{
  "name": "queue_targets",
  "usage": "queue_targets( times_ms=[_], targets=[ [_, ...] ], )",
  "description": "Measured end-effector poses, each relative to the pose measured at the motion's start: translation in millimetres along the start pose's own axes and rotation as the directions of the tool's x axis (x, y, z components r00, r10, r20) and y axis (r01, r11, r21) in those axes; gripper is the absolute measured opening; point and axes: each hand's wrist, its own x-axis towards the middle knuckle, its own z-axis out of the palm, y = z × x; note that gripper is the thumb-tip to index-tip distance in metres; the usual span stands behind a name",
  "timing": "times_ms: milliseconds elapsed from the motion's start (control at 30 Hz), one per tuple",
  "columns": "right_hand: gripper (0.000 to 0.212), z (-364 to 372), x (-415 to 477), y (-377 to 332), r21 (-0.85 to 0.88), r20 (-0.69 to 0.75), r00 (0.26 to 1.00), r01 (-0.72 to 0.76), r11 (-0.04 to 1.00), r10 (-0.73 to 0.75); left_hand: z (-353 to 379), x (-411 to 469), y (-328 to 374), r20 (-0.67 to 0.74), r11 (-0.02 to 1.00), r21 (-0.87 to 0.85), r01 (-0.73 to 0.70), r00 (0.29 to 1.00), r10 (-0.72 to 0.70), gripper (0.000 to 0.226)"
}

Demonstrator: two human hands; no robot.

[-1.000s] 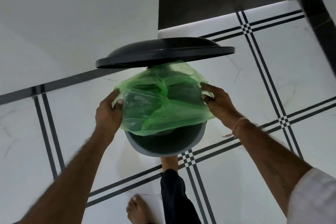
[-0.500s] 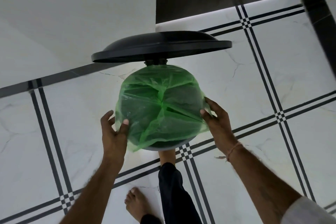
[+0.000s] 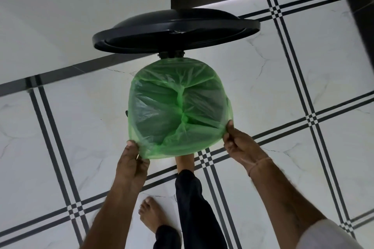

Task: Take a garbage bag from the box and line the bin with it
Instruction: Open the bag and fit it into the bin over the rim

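Head view: both hands pinch green bag (image 3: 178, 107).

A green garbage bag (image 3: 179, 107) is stretched over the mouth of the bin (image 3: 126, 113), whose dark body shows only as a small bit at the left edge. The black lid (image 3: 176, 30) stands raised on the far side. The left hand (image 3: 132, 164) pinches the bag's near-left hem; the right hand (image 3: 239, 144) grips its near-right edge. One bare foot (image 3: 185, 162) sits just near the bin on the white tiled floor (image 3: 283, 87).
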Motion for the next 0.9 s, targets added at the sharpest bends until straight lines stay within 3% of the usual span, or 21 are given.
queue_targets(
  times_ms=[100,267,433,533,600,767,900],
  targets=[
    [0.023,3.7,7.8,-5.3,0.174,-0.016,1.0,0.005,0.985,-0.002,5.2,8.1,5.6,-0.071,0.995,-0.049,0.083,0.994,-0.086,0.019],
    [0.017,10.3,9.0,-3.4,0.192,0.108,0.983,0.126,0.973,-0.148,12.0,15.8,9.2,-0.133,0.993,-0.093,0.075,0.987,-0.087,0.023],
    [0.045,15.4,1.7,8.2,0.108,0.145,0.967,0.195,0.975,-0.209,14.9,4.2,8.9,0.015,0.998,-0.064,-0.016,1.0,0.017,0.029],
    [0.056,20.1,3.7,13.8,0.065,0.117,0.969,0.209,0.976,-0.216,24.3,-6.3,15.7,0.035,0.997,0.033,-0.064,0.997,0.063,0.038],
    [0.053,25.8,5.0,12.4,0.053,0.07,0.974,0.213,0.976,-0.216,28.5,-6.4,18.1,0.018,0.996,0.073,-0.055,0.998,0.054,0.027],
    [0.019,41.5,7.4,7.5,0.048,-0.097,0.959,0.27,0.962,-0.265,31.5,-2.9,21.8,-0.038,0.992,0.121,-0.02,0.999,0.025,0.018],
    [0.036,38.4,2.9,4.6,0.039,-0.043,0.979,0.203,0.978,-0.201,31.6,3.2,22.6,-0.09,0.986,0.162,0.036,0.996,-0.021,0.024]
  ],
)
